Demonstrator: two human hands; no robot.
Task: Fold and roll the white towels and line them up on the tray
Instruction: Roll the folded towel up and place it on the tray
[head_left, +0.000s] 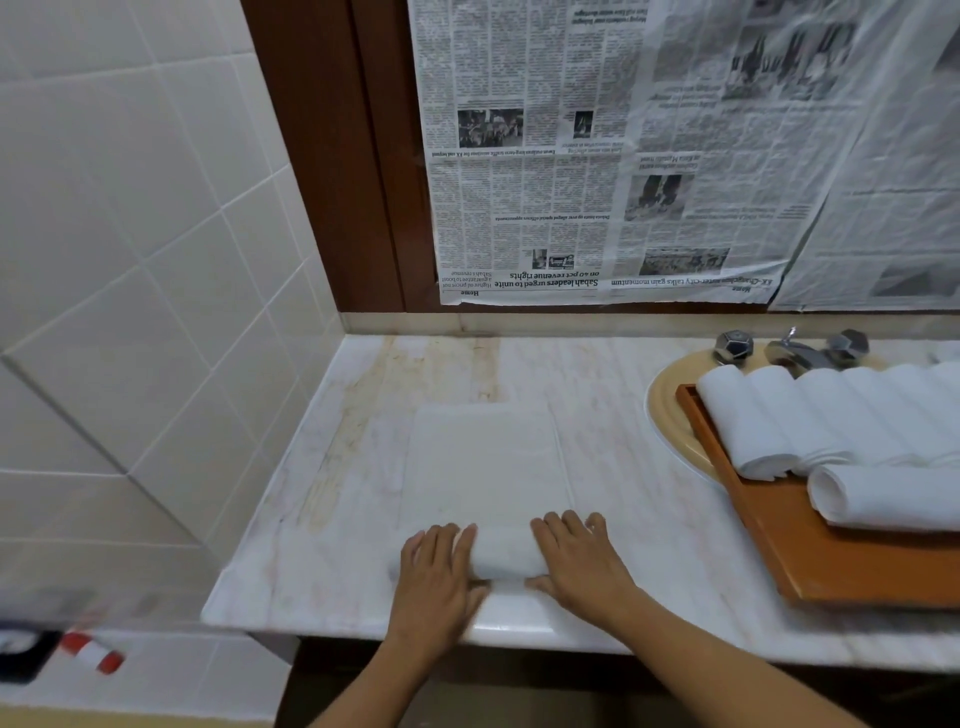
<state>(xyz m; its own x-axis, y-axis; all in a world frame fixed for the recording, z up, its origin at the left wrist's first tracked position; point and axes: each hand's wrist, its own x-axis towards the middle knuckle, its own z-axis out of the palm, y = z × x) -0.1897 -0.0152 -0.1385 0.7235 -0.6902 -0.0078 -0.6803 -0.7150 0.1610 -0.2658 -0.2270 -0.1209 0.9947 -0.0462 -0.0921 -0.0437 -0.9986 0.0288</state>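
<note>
White terry is being worked at the lower middle of the frame: the white towel is lying folded into a long strip on the marble bench, its long axis running from the near edge up the frame toward the wall; its near end is being wound into a roll whose own axis is lying across the frame, left to right; the left hand is being held on the roll's left end and the right hand on its right end; each grip is partly closed, fingers being draped over the top of the roll and thumbs being tucked at its near side, nothing but the towel being held; the unrolled stretch is lying directly ahead of both grips, up the frame, so the coming move is being judged as a level push straight away from the body; the orange tray is lying at the right of the frame, partly over the basin, with rolled towels being lined up on it; the right hand is the nearer to it.
</note>
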